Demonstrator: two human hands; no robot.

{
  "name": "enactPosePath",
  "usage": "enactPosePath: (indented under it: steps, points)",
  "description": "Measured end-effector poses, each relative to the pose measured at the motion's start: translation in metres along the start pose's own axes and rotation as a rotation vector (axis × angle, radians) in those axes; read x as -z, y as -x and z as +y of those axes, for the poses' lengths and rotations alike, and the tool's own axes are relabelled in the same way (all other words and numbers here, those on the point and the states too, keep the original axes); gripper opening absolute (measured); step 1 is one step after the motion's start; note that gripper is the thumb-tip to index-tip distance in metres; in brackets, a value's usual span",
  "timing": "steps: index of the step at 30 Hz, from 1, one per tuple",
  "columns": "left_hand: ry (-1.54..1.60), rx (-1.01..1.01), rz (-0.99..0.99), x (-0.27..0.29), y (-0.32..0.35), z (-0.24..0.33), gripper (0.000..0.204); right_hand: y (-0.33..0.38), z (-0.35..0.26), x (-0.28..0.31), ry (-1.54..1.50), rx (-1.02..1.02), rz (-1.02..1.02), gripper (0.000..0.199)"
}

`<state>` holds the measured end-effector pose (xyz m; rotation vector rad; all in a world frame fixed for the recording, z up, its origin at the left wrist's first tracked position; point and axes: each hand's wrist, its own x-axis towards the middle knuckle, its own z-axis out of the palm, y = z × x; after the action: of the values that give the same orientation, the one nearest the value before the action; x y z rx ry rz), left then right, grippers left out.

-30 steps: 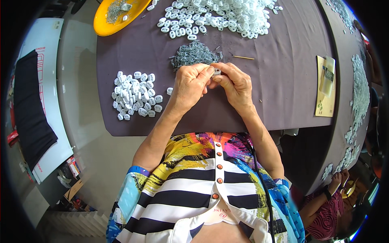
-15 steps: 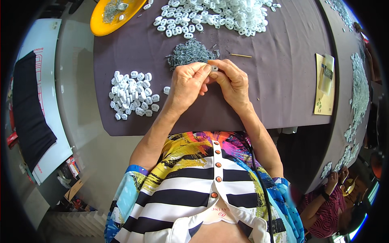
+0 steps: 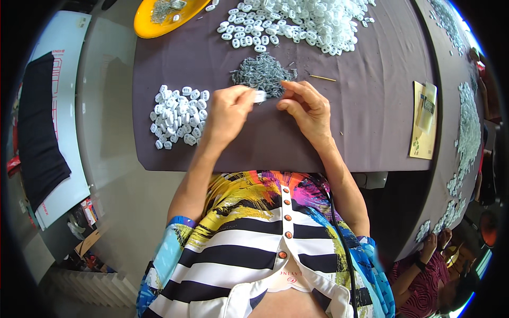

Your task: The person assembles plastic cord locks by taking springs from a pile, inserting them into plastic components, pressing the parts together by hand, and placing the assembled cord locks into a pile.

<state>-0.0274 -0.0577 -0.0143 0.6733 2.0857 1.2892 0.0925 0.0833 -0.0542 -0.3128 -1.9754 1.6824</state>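
Observation:
My left hand (image 3: 229, 114) pinches a small white oval plastic piece (image 3: 260, 96) between thumb and fingers, slightly blurred. My right hand (image 3: 308, 110) is just to the right of it, thumb and forefinger apart, with nothing visible between them. Both hands are at the near side of a heap of small grey screw-like pieces (image 3: 260, 73). Left of my left hand lies a pile of white plastic pieces (image 3: 177, 116). Beyond the grey heap spreads a larger pile of white oval pieces with holes (image 3: 318, 24).
A yellow dish (image 3: 146, 26) with small metal bits stands at the far left of the dark tablecloth (image 3: 366, 127). A thin brass-coloured stick (image 3: 322, 78) lies right of the grey heap. A tan packet (image 3: 419, 140) rests farther right. Another person's hands (image 3: 437, 241) are at white pieces on the right-hand table.
My hands have come apart. The left has moved left with the white piece, and the right has released it and opened. The whole view has shifted slightly.

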Motion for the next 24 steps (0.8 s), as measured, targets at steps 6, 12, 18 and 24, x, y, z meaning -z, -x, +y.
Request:
enactPosePath:
  steps: [6, 12, 18, 24]
  points:
    - [-0.271, 0.104, 0.047, 0.047, 0.020, -0.018, 0.022, -0.003, -0.007, 0.003, 0.102, -0.178, 0.110, 0.011]
    - [-0.466, 0.056, 0.209, 0.046, 0.025, -0.023, 0.013, -0.009, -0.014, 0.001, 0.490, 0.080, -0.082, 0.010]
    - [-0.563, -0.291, 0.192, 0.023, 0.028, -0.020, 0.008, -0.018, -0.014, -0.026, 0.605, 0.255, -0.269, 0.013]
    - [-0.649, -0.293, 0.232, 0.022, 0.033, -0.027, 0.006, -0.023, -0.016, -0.030, 0.725, 0.328, -0.366, 0.014]
